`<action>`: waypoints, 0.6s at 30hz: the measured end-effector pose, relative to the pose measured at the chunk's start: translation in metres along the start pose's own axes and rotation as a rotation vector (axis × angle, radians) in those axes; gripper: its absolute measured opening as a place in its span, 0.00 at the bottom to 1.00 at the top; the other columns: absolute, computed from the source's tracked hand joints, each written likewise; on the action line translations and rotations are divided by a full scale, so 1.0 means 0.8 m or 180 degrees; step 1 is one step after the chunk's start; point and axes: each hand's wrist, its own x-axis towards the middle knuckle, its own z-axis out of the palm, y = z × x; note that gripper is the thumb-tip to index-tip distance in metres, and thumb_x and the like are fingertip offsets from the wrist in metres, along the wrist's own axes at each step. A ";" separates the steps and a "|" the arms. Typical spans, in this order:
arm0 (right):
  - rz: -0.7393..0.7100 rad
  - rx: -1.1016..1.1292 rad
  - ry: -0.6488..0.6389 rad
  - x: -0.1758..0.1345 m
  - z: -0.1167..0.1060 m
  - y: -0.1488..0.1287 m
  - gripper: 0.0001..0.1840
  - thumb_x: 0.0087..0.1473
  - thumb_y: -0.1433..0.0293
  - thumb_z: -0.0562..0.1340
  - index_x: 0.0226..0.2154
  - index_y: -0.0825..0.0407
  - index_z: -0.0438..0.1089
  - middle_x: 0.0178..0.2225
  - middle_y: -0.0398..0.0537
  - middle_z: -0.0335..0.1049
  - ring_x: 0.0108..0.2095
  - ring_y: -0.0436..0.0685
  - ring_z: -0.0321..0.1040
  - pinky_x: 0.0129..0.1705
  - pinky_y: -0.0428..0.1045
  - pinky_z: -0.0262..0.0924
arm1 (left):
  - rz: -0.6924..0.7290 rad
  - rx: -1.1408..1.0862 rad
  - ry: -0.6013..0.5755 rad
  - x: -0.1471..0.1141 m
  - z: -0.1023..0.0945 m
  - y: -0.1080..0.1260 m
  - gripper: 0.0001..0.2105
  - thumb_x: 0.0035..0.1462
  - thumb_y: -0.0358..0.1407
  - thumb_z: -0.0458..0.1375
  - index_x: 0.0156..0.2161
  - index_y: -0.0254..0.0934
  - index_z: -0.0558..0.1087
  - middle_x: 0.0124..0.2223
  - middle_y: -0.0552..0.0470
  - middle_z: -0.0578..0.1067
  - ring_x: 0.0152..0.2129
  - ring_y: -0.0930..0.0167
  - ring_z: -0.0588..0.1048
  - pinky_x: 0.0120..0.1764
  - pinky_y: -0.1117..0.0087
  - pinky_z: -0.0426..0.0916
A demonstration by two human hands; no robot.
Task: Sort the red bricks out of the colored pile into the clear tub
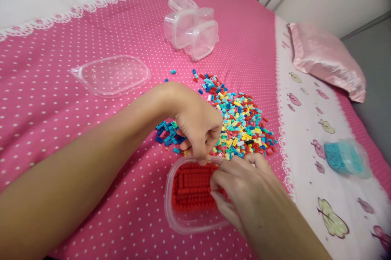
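Observation:
A clear plastic container (172, 221) with a rounded rim sits in front of me, and red building bricks (194, 188) are packed in rows inside it. My left hand (203, 123) bends down over the container's far rim, thumb and fingers pinched together; what they hold is hidden. Over the container's right side is my right hand (241, 186), its fingers curled in towards the red bricks; anything in them is out of sight. Just beyond both hands lies a loose pile of small multicoloured building bricks (241, 121), partly covered by my left hand.
A clear lid (113, 75) lies flat at the left. Several empty clear containers (195, 28) are heaped farther back. On the right, a container of turquoise bricks (345, 158) lies on the patterned bedspread (302, 162), with a pink pillow (326, 58) behind it.

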 end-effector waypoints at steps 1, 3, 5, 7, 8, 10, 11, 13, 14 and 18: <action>0.0015 -0.0006 -0.0006 0.000 0.000 0.000 0.16 0.51 0.83 0.59 0.19 0.49 0.66 0.22 0.39 0.68 0.23 0.52 0.56 0.33 0.52 0.42 | 0.0006 0.0005 -0.0004 0.000 0.000 0.000 0.04 0.47 0.34 0.63 0.25 0.37 0.76 0.22 0.55 0.76 0.20 0.73 0.73 0.24 0.75 0.59; 0.0021 -0.0015 0.0002 0.000 0.000 -0.001 0.16 0.50 0.83 0.59 0.18 0.49 0.66 0.22 0.40 0.68 0.23 0.52 0.56 0.33 0.52 0.42 | 0.0033 0.0033 -0.0023 0.000 0.000 0.001 0.04 0.48 0.34 0.63 0.25 0.37 0.75 0.21 0.56 0.76 0.20 0.74 0.73 0.23 0.75 0.59; 0.0024 -0.0025 0.0013 -0.001 0.000 -0.001 0.16 0.49 0.83 0.60 0.18 0.49 0.66 0.22 0.40 0.68 0.23 0.53 0.57 0.33 0.51 0.42 | 0.0037 0.0063 -0.0031 0.000 0.000 0.002 0.03 0.48 0.33 0.62 0.25 0.37 0.75 0.21 0.57 0.76 0.20 0.74 0.73 0.23 0.76 0.60; 0.0027 -0.0043 0.0025 -0.001 0.000 -0.001 0.15 0.47 0.84 0.60 0.18 0.49 0.66 0.22 0.40 0.68 0.23 0.53 0.57 0.33 0.51 0.42 | 0.0022 0.0071 -0.0021 0.000 0.001 0.002 0.03 0.48 0.33 0.62 0.25 0.37 0.75 0.21 0.56 0.76 0.20 0.74 0.73 0.23 0.76 0.59; 0.0022 -0.0050 0.0032 0.000 0.000 -0.001 0.15 0.47 0.84 0.60 0.18 0.49 0.66 0.22 0.40 0.68 0.23 0.53 0.56 0.33 0.51 0.42 | 0.0018 0.0060 -0.0018 -0.001 0.001 0.002 0.03 0.48 0.33 0.62 0.25 0.37 0.75 0.22 0.56 0.76 0.20 0.74 0.73 0.23 0.76 0.59; 0.0019 -0.0045 0.0023 0.001 0.000 -0.001 0.16 0.46 0.84 0.60 0.18 0.49 0.66 0.21 0.39 0.68 0.23 0.53 0.56 0.33 0.51 0.42 | 0.0006 0.0018 0.0002 -0.001 0.001 0.002 0.03 0.47 0.33 0.62 0.25 0.37 0.75 0.22 0.56 0.76 0.19 0.74 0.72 0.22 0.76 0.59; 0.0011 -0.0034 0.0023 0.001 0.000 -0.002 0.16 0.46 0.85 0.60 0.18 0.49 0.66 0.21 0.39 0.68 0.23 0.53 0.56 0.33 0.51 0.43 | 0.0000 -0.0001 0.0011 -0.001 0.001 0.002 0.03 0.47 0.33 0.62 0.25 0.37 0.75 0.21 0.56 0.76 0.19 0.74 0.72 0.22 0.76 0.58; -0.0004 -0.0007 0.0023 0.002 0.000 -0.003 0.16 0.46 0.85 0.59 0.18 0.49 0.65 0.22 0.39 0.68 0.22 0.52 0.56 0.33 0.52 0.43 | -0.0006 -0.0012 0.0024 -0.001 0.001 0.001 0.02 0.46 0.33 0.63 0.25 0.37 0.76 0.21 0.56 0.75 0.18 0.75 0.71 0.22 0.76 0.58; -0.0009 0.0000 0.0029 0.002 0.000 -0.003 0.16 0.46 0.85 0.59 0.18 0.50 0.65 0.22 0.39 0.68 0.22 0.52 0.56 0.33 0.52 0.43 | -0.0011 0.0003 0.0021 -0.001 0.001 0.001 0.02 0.46 0.33 0.63 0.25 0.37 0.76 0.21 0.56 0.75 0.19 0.75 0.71 0.22 0.76 0.58; -0.0016 -0.0013 0.0045 0.002 0.002 -0.001 0.15 0.46 0.84 0.59 0.18 0.49 0.66 0.22 0.40 0.68 0.23 0.53 0.58 0.33 0.52 0.43 | -0.0023 0.0061 0.0006 -0.001 0.000 0.002 0.03 0.47 0.33 0.63 0.25 0.37 0.76 0.21 0.56 0.75 0.20 0.74 0.73 0.22 0.76 0.59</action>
